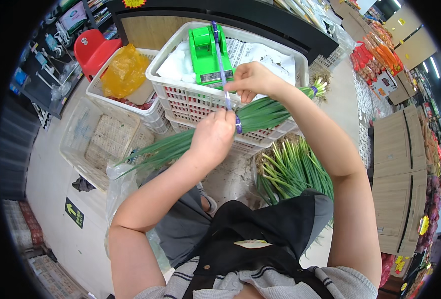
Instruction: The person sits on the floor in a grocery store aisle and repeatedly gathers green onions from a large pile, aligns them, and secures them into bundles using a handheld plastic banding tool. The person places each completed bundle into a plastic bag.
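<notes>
My left hand (213, 134) is closed around the leafy part of a bunch of green onions (263, 114), which lies across the front of a white plastic crate (198, 99). Purple tape (238, 124) wraps the bunch beside my fingers, and another purple band (313, 90) circles it near the white root ends. A taut strip of purple tape (219, 56) runs from a bright green tape dispenser (202, 56) down to my left hand. My right hand (256, 81) is raised by this strip, its fingers curled and its thumb tip at the tape's edge. Whether it pinches the strip is unclear.
Loose green onions (299, 168) stand by my right knee. To the left are a crate with a yellow plastic bag (126, 71), a worn crate (74, 145) and a red chair (93, 50). A clear plastic bag (121, 187) hangs near my left forearm. Wooden cabinets (396, 179) stand at right.
</notes>
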Available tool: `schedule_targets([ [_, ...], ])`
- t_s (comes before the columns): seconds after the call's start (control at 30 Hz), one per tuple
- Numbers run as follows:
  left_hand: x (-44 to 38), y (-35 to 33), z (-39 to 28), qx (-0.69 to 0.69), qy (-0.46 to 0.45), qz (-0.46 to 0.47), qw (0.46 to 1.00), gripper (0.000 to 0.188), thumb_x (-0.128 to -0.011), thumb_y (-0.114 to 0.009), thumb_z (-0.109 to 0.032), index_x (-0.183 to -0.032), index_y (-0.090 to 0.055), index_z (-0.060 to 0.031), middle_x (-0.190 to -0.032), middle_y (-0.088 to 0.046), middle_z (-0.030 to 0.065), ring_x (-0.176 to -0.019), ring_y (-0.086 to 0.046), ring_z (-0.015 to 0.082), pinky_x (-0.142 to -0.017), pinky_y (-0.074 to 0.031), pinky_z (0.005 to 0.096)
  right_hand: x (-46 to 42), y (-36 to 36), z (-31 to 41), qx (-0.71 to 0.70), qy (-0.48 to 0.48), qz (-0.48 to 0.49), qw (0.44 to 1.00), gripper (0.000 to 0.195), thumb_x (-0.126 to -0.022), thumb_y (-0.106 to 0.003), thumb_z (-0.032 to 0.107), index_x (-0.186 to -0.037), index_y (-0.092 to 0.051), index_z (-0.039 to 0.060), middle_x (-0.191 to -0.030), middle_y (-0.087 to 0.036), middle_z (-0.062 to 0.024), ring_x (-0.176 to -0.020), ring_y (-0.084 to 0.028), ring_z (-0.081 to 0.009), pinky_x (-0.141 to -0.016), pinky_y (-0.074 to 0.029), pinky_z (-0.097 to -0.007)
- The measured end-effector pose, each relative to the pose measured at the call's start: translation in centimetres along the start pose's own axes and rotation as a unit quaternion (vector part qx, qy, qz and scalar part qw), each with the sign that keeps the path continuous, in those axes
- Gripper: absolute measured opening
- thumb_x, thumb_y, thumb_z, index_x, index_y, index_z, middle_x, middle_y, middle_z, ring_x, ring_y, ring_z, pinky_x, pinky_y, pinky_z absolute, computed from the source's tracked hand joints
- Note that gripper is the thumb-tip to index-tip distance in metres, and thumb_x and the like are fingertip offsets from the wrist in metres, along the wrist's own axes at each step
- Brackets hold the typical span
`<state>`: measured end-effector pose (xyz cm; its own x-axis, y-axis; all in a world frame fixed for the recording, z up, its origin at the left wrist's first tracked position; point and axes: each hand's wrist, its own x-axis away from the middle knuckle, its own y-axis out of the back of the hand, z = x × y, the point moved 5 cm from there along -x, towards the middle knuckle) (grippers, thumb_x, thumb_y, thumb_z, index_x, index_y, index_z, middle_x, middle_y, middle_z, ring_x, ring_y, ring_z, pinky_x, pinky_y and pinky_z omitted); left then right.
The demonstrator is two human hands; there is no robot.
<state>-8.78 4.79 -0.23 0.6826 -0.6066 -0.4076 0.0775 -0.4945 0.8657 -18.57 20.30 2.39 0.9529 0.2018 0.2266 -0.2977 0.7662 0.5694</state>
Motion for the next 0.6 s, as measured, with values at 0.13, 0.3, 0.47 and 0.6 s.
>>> schedule_targets([
  [0.13,1.3,-0.3,-3.2,0.023,-0.005,0.025,0.999,0.043,-0.066,-0.073,-0.004,-0.104,-0.055,0.0026,-0.093,-0.060,0.0185,-0.087,-0.063,0.0342,-0.076,-0.054,0.0415,-1.4,1.9,-4.4,-0.048,-0.075,-0.055,0.994,0.045,-0.086,-0.072,0.033,-0.093,-0.067,-0.0111,-0.084,-0.070,-0.0172,-0.069,-0.070,-0.0245,-0.057,-0.060,-0.0319],
  [0.3,3.5,-0.9,-6.7,0.070,0.024,0.030,0.997,0.042,-0.066,-0.071,-0.003,-0.104,-0.054,0.0036,-0.092,-0.059,0.0189,-0.086,-0.063,0.0350,-0.074,-0.054,0.0432,-2.7,0.7,-6.5,-0.066,-0.127,-0.040,0.989,0.053,-0.090,-0.065,0.041,-0.102,-0.067,-0.0108,-0.098,-0.069,-0.0191,-0.086,-0.069,-0.0269,-0.069,-0.060,-0.0383],
  [0.47,6.1,-1.7,-9.2,0.119,0.055,0.059,0.990,0.044,-0.070,-0.075,-0.010,-0.105,-0.053,0.0038,-0.094,-0.057,0.0173,-0.087,-0.061,0.0349,-0.073,-0.052,0.0440,-4.0,-0.1,-7.4,-0.150,-0.145,-0.052,0.977,0.056,-0.088,-0.068,0.044,-0.107,-0.066,-0.0084,-0.102,-0.069,-0.0186,-0.091,-0.067,-0.0282,-0.077,-0.055,-0.0423],
  [0.6,8.0,-2.4,-10.5,0.113,0.063,0.077,0.989,0.048,-0.071,-0.076,-0.014,-0.108,-0.053,0.0037,-0.095,-0.056,0.0152,-0.088,-0.061,0.0325,-0.073,-0.052,0.0413,-4.4,-0.7,-8.1,-0.195,-0.168,-0.079,0.963,0.055,-0.086,-0.073,0.041,-0.111,-0.064,-0.0076,-0.097,-0.069,-0.0164,-0.089,-0.067,-0.0250,-0.070,-0.052,-0.0384],
])
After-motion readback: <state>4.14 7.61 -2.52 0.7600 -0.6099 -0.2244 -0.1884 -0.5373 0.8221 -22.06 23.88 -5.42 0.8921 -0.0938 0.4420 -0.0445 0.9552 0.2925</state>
